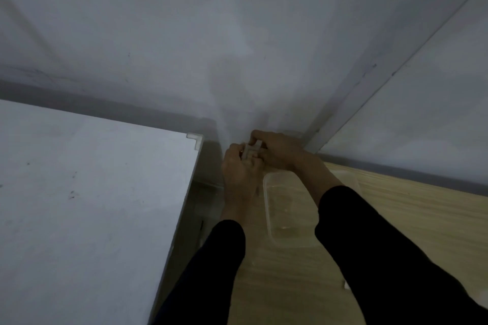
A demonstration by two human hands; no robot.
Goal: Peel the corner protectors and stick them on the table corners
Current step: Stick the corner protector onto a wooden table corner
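Holding a small pale plastic corner protector (251, 150) between both hands, near the grey wall (237, 34), over the gap between the two tables. Left hand (239, 169): fingers curled, pinching its lower end. Right hand (278, 151): fingers curled over the top, gripping the upper end. Backing on or off: cannot tell, too dim and small. Another pale L-shaped corner protector (195, 140) is stuck on the far right corner of the white flat-topped table (92, 192). Clear rectangular plastic container (280, 213) sits on the light wood-grain table (409, 208), just below the hands, partly under the right forearm. Black long sleeves (383, 258) on both arms.
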